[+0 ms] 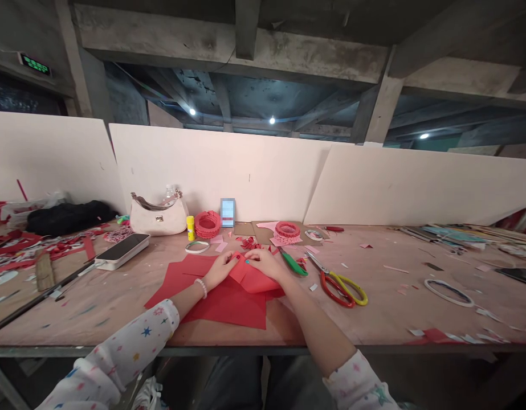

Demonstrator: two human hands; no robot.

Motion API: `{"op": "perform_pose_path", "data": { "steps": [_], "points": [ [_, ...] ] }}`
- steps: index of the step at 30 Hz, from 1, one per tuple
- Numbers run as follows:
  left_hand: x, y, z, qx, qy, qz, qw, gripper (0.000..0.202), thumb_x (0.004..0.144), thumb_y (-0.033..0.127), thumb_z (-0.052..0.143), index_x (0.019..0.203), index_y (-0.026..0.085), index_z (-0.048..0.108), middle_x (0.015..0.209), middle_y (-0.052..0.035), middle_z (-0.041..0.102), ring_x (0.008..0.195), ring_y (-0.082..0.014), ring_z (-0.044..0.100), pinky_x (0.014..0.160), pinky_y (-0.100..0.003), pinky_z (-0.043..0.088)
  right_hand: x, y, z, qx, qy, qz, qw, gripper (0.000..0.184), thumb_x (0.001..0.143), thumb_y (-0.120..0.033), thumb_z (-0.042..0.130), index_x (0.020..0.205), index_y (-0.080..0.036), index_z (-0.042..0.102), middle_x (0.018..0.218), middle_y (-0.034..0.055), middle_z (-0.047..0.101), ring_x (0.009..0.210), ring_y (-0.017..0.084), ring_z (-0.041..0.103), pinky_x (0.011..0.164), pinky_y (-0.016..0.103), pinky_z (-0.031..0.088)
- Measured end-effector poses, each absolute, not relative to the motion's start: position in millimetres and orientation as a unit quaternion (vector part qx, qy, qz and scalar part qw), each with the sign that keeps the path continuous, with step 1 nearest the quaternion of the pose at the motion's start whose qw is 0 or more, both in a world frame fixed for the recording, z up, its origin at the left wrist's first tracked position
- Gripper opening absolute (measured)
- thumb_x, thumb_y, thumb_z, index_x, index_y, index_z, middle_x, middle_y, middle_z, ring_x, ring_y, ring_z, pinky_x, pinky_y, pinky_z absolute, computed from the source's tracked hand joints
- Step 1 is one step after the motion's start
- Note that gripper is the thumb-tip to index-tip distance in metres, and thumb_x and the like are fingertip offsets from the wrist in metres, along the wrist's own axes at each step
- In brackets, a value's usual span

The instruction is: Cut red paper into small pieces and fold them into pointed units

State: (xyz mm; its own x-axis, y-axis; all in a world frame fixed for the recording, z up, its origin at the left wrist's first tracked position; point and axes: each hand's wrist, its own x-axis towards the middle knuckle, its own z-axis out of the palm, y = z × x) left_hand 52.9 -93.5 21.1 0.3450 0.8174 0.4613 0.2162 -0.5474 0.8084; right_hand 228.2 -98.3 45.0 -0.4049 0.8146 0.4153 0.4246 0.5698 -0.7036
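Note:
Both my hands rest on a sheet of red paper [252, 279] that is being folded on the wooden table [117, 307]. My left hand [222, 269] presses the paper's left side with its fingers curled on the fold. On the right side, my right hand [266, 263] pinches the folded edge. More flat red sheets [220, 304] lie underneath, near the table's front edge. A pearl bracelet sits on my left wrist.
Red-and-yellow scissors [342, 285] and green-handled scissors [293, 263] lie right of my hands. A phone on a white box [122, 250], a white handbag [158, 216], a yellow glue stick [190, 227], red paper rings [207, 224], tape rolls [448, 292] and scraps surround them. White boards back the table.

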Motion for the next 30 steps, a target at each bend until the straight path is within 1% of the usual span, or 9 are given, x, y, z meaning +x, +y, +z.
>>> {"op": "perform_pose_path", "data": {
  "steps": [3,9,13,18,20,23,26,28,30],
  "points": [
    [53.0,-94.8,23.3,0.743,0.345,0.464,0.337,0.031,0.08,0.04,0.038,0.079,0.012,0.053,0.075,-0.002,0.053,0.072,-0.0142,0.048,0.065,-0.025,0.038,229.3,-100.3,47.6,-0.376,-0.811,0.245,0.375,0.022,0.071,-0.019,0.048,0.087,-0.017,0.062,0.094,0.0059,0.063,0.084,0.016,0.058,0.077,0.027,0.044],
    [52.7,-90.9,19.9,0.705,0.336,0.46,0.422,0.031,0.073,0.042,0.05,0.079,0.012,0.055,0.076,-0.0037,0.058,0.072,-0.0152,0.052,0.063,-0.024,0.04,231.7,-104.8,56.6,-0.383,-0.827,0.244,0.331,0.025,0.072,-0.019,0.047,0.09,-0.018,0.064,0.095,0.0045,0.064,0.086,0.017,0.058,0.078,0.026,0.044],
    [52.2,-90.2,19.1,0.686,0.329,0.455,0.463,0.032,0.072,0.042,0.052,0.082,0.012,0.056,0.077,-0.0032,0.058,0.07,-0.0142,0.053,0.061,-0.023,0.04,233.6,-103.3,57.3,-0.387,-0.831,0.239,0.32,0.026,0.071,-0.019,0.046,0.09,-0.018,0.064,0.094,0.0038,0.064,0.086,0.017,0.058,0.078,0.027,0.044],
    [52.4,-92.6,21.2,0.68,0.315,0.466,0.471,0.03,0.072,0.041,0.052,0.08,0.013,0.057,0.075,-0.0014,0.058,0.069,-0.0133,0.053,0.061,-0.022,0.04,233.0,-102.7,57.9,-0.386,-0.831,0.235,0.325,0.028,0.07,-0.015,0.044,0.089,-0.019,0.064,0.094,0.0033,0.064,0.087,0.017,0.058,0.077,0.029,0.044],
    [53.0,-93.8,22.2,0.675,0.312,0.473,0.472,0.03,0.072,0.042,0.052,0.079,0.013,0.057,0.075,-0.001,0.059,0.07,-0.0135,0.053,0.063,-0.022,0.04,232.3,-102.8,58.6,-0.39,-0.825,0.241,0.331,0.027,0.07,-0.015,0.045,0.089,-0.019,0.064,0.094,0.0039,0.064,0.086,0.018,0.058,0.077,0.03,0.044],
    [54.2,-95.5,23.9,0.664,0.306,0.475,0.489,0.031,0.069,0.041,0.056,0.085,0.014,0.056,0.08,-0.0019,0.06,0.077,-0.0155,0.055,0.067,-0.024,0.042,232.3,-103.2,60.1,-0.404,-0.801,0.269,0.351,0.024,0.069,-0.017,0.047,0.085,-0.017,0.065,0.09,0.0054,0.065,0.084,0.018,0.058,0.076,0.031,0.044],
    [54.4,-97.8,27.3,0.64,0.311,0.478,0.516,0.041,0.064,0.038,0.062,0.098,0.016,0.051,0.094,-0.0044,0.058,0.087,-0.0182,0.054,0.069,-0.026,0.044,233.7,-104.0,62.0,-0.413,-0.768,0.282,0.401,0.022,0.068,-0.017,0.047,0.082,-0.016,0.064,0.089,0.0061,0.064,0.082,0.017,0.058,0.075,0.03,0.043],
    [53.8,-99.9,31.5,0.614,0.327,0.48,0.534,0.046,0.063,0.036,0.063,0.103,0.018,0.048,0.1,-0.0058,0.055,0.089,-0.0189,0.054,0.067,-0.027,0.045,234.6,-104.2,62.8,-0.406,-0.749,0.282,0.441,0.019,0.068,-0.019,0.047,0.08,-0.016,0.062,0.088,0.0054,0.063,0.081,0.016,0.056,0.073,0.029,0.043],
    [52.8,-101.7,36.9,0.598,0.327,0.488,0.545,0.044,0.064,0.036,0.063,0.101,0.018,0.048,0.099,-0.0063,0.056,0.087,-0.0182,0.054,0.066,-0.027,0.046,234.3,-104.2,63.2,-0.407,-0.729,0.287,0.47,0.017,0.069,-0.023,0.048,0.079,-0.016,0.06,0.083,0.0041,0.061,0.078,0.015,0.055,0.07,0.028,0.042]
  ]
}}
